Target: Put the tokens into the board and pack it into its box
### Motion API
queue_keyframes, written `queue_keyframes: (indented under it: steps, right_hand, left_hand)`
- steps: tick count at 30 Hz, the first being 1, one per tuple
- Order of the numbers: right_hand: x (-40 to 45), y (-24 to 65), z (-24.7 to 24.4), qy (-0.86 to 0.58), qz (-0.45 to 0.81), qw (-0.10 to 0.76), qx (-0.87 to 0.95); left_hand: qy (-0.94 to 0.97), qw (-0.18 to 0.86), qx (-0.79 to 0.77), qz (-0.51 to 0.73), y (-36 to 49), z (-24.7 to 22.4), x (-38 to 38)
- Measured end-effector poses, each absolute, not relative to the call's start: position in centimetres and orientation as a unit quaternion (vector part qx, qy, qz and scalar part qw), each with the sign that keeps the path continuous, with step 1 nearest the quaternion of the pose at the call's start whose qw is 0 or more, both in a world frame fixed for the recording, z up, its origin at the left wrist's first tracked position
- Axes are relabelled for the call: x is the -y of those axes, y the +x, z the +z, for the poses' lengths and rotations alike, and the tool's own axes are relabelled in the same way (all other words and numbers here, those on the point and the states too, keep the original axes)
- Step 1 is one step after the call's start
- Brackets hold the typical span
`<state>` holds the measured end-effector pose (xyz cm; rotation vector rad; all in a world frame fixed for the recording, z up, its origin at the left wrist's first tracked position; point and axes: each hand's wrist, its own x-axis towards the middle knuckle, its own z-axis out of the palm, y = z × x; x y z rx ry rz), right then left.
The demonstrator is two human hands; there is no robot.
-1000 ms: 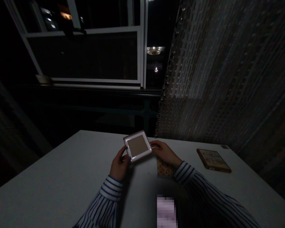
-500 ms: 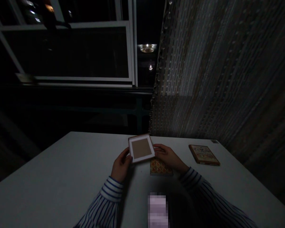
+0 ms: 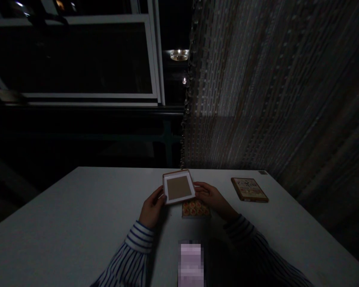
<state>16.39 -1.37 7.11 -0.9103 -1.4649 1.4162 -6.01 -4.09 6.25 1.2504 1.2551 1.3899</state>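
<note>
Between my two hands is a shallow square box lid (image 3: 179,188), tilted so that its tan inside and white border face me. My left hand (image 3: 151,207) grips its left edge, fingers behind and thumb in front. At the right edge my right hand (image 3: 212,197) pinches the lid with bent fingers. Just below the lid, partly hidden by it and by my right hand, lies a small box (image 3: 196,210) filled with rows of round tan pieces with red marks. They look like Chinese chess pieces.
A flat brown-edged box (image 3: 249,189) with printed characters lies on the right of the white table (image 3: 77,223). A pixelated pink patch (image 3: 190,263) is at the near edge. Behind the table hang a string curtain (image 3: 242,79) and a white-framed window (image 3: 154,59).
The view has turned slightly right, so the table and boxes appear shifted left. The lid stays in both hands with almost the same tilt. The round pieces below show more clearly.
</note>
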Motion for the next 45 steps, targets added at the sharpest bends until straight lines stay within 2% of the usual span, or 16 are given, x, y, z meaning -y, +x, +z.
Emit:
queue_keyframes:
  steps: [9,16,37,45]
  right_hand:
    - [0.7,17.2,6.5,-0.371,0.557,0.448,0.593]
    - [0.2,17.9,6.9,-0.378,0.541,0.446,0.605]
    - [-0.2,19.6,8.7,-0.418,0.485,0.451,0.622]
    - [-0.8,19.7,7.6,-0.451,0.439,0.435,0.644]
  left_hand:
    - [0.478,0.472,-0.502,0.545,-5.1,6.2,3.2]
    - [0.502,0.445,-0.510,0.539,-4.7,6.6,1.6]
    - [0.523,0.463,-0.516,0.496,-2.9,8.1,-1.5]
    - [0.507,0.461,-0.531,0.498,-2.8,8.4,-1.7]
